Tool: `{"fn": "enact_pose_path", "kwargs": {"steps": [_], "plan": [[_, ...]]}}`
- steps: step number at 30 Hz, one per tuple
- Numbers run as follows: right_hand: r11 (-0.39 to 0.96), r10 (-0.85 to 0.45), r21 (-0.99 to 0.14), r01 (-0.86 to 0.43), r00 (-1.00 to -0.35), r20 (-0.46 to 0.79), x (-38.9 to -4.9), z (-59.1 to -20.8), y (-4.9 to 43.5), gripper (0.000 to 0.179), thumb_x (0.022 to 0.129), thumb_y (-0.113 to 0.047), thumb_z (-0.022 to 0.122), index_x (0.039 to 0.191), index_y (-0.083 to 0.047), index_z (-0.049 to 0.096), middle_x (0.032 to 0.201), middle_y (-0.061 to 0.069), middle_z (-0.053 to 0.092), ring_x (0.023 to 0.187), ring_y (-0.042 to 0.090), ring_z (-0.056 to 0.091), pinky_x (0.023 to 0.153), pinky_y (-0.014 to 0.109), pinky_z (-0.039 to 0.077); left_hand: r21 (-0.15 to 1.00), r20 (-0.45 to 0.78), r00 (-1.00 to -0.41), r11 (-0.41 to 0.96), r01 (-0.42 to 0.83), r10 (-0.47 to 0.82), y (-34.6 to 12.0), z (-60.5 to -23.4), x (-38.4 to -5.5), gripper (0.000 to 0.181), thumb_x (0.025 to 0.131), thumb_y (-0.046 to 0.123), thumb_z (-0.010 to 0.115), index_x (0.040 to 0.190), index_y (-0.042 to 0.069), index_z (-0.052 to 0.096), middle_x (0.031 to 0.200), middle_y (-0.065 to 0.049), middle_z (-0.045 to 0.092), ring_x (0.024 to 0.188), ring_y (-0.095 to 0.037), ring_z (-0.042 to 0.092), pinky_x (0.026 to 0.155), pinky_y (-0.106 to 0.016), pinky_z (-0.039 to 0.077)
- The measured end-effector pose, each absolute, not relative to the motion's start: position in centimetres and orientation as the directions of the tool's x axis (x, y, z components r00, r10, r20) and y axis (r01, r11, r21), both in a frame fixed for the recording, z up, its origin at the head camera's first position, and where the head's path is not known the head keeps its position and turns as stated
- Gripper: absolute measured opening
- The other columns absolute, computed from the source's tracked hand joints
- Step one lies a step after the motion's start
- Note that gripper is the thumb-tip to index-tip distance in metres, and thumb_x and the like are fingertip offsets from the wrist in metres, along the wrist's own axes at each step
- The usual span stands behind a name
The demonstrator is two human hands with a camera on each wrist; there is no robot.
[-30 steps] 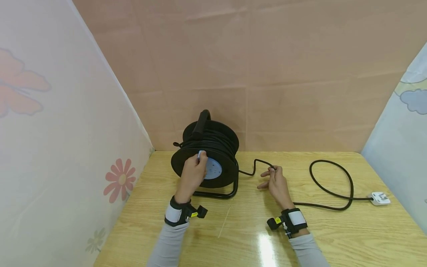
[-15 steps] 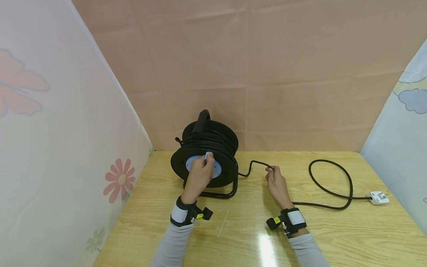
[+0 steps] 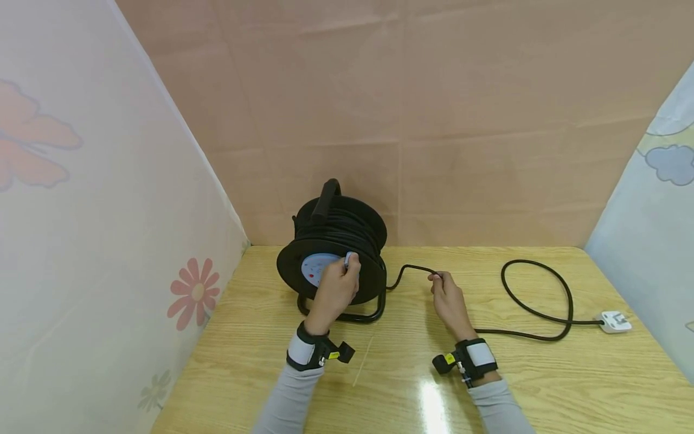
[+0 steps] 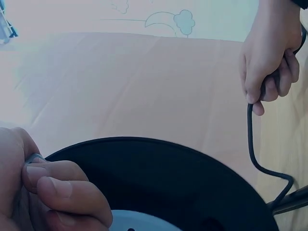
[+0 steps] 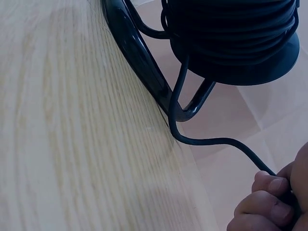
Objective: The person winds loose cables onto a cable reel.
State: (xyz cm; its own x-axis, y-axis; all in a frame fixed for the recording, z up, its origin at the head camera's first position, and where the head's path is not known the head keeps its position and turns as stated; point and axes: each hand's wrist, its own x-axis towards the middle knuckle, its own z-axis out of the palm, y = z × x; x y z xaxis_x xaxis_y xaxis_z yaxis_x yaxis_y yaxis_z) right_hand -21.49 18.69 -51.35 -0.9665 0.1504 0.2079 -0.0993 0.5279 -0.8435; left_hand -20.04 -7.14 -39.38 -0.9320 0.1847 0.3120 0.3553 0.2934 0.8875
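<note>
A black cable reel [image 3: 303,259] with a pale blue socket face stands on its tubular frame, cable wound thickly round its drum. My left hand [image 3: 337,286] grips the small pale crank knob [image 3: 347,258] at the front disc's right side; in the left wrist view its fingers curl round the knob, which is mostly hidden. To the right, my right hand [image 3: 450,301] holds the black cable [image 3: 417,266] between thumb and curled fingers. From there the cable bends slackly down to the reel's underside, as the right wrist view [image 5: 207,141] also shows.
The cable's free length loops on the wooden table [image 3: 396,386] at the right and ends in a white plug [image 3: 615,322]. A brown paper-like wall [image 3: 461,120] rises behind the reel. A patterned white panel [image 3: 135,211] borders the left side.
My left hand has moved right with the knob as the front disc turned. My right hand's fingers, spread earlier, have closed round the cable, staying in nearly the same place.
</note>
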Motion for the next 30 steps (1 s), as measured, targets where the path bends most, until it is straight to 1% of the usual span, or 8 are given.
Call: {"fn": "enact_pose_path", "kwargs": {"steps": [3,8,11,13,18,24,25,30], "plan": [[0.529,0.143,-0.843,-0.097,-0.969,0.201,-21.5,-51.4,18.8,0.041,0.109,-0.030,0.026,0.120,0.000,0.052,0.094,0.022,0.055,0.062,0.022,0.045,0.049,0.031,0.039,0.891,0.306,-0.934,0.288,0.349,0.186,-6.8,-39.5,-20.0,0.052,0.106,0.029,0.039,0.060,0.004,0.045,0.045,-0.002,0.040,0.036,-0.009,0.037,0.039,-0.024,0.029],[0.541,0.153,-0.835,-0.102,-0.964,0.217,-21.5,-51.2,18.8,0.040,0.108,-0.030,0.030,0.117,0.000,0.055,0.095,0.023,0.058,0.060,0.022,0.044,0.049,0.031,0.038,0.898,0.309,-0.933,0.266,0.350,0.187,-6.5,-39.9,-19.8,0.056,0.105,0.040,0.039,0.062,0.004,0.047,0.045,-0.002,0.041,0.036,-0.013,0.038,0.037,-0.025,0.029],[0.555,0.166,-0.825,-0.104,-0.958,0.233,-21.5,-51.0,18.9,0.037,0.107,-0.028,0.033,0.113,-0.001,0.058,0.098,0.023,0.061,0.055,0.020,0.041,0.048,0.030,0.037,0.895,0.322,-0.927,0.259,0.364,0.193,-6.4,-40.1,-19.8,0.057,0.104,0.044,0.038,0.062,0.006,0.046,0.045,-0.003,0.042,0.037,-0.016,0.039,0.037,-0.025,0.029],[0.562,0.174,-0.821,-0.101,-0.956,0.236,-21.5,-51.0,18.9,0.036,0.107,-0.028,0.035,0.111,-0.001,0.059,0.092,0.022,0.061,0.051,0.018,0.039,0.045,0.029,0.036,0.889,0.332,-0.922,0.259,0.377,0.201,-6.4,-40.2,-19.9,0.057,0.104,0.044,0.037,0.062,0.007,0.046,0.045,-0.003,0.042,0.036,-0.017,0.039,0.036,-0.025,0.029],[0.575,0.192,-0.813,-0.093,-0.951,0.244,-21.6,-50.9,19.0,0.036,0.107,-0.029,0.035,0.107,-0.004,0.061,0.074,0.016,0.055,0.045,0.012,0.036,0.042,0.027,0.034,0.884,0.342,-0.915,0.258,0.391,0.214,-6.2,-40.4,-19.8,0.057,0.105,0.043,0.035,0.061,0.009,0.045,0.045,-0.004,0.041,0.035,-0.017,0.038,0.035,-0.024,0.028],[0.582,0.192,-0.806,-0.108,-0.945,0.266,-21.5,-51.0,19.0,0.039,0.106,-0.031,0.035,0.105,-0.004,0.063,0.065,0.009,0.048,0.042,0.009,0.033,0.040,0.026,0.033,0.896,0.342,-0.916,0.221,0.384,0.208,-6.0,-40.7,-19.7,0.059,0.104,0.046,0.036,0.061,0.007,0.045,0.045,-0.003,0.041,0.036,-0.016,0.038,0.037,-0.024,0.029],[0.577,0.192,-0.809,-0.113,-0.944,0.269,-21.5,-51.0,19.1,0.038,0.106,-0.031,0.035,0.105,-0.004,0.063,0.063,0.008,0.046,0.042,0.010,0.033,0.040,0.026,0.032,0.899,0.336,-0.919,0.220,0.379,0.207,-5.9,-40.8,-19.7,0.059,0.104,0.045,0.037,0.061,0.006,0.046,0.045,-0.003,0.041,0.036,-0.015,0.038,0.038,-0.025,0.029],[0.561,0.185,-0.818,-0.127,-0.944,0.273,-21.5,-50.9,19.2,0.038,0.106,-0.030,0.036,0.105,-0.004,0.064,0.059,0.006,0.043,0.041,0.013,0.033,0.038,0.026,0.031,0.900,0.323,-0.923,0.232,0.368,0.209,-5.7,-38.5,-18.0,0.052,0.107,0.029,0.038,0.061,0.003,0.046,0.046,0.001,0.041,0.038,-0.007,0.037,0.040,-0.024,0.031]]}}
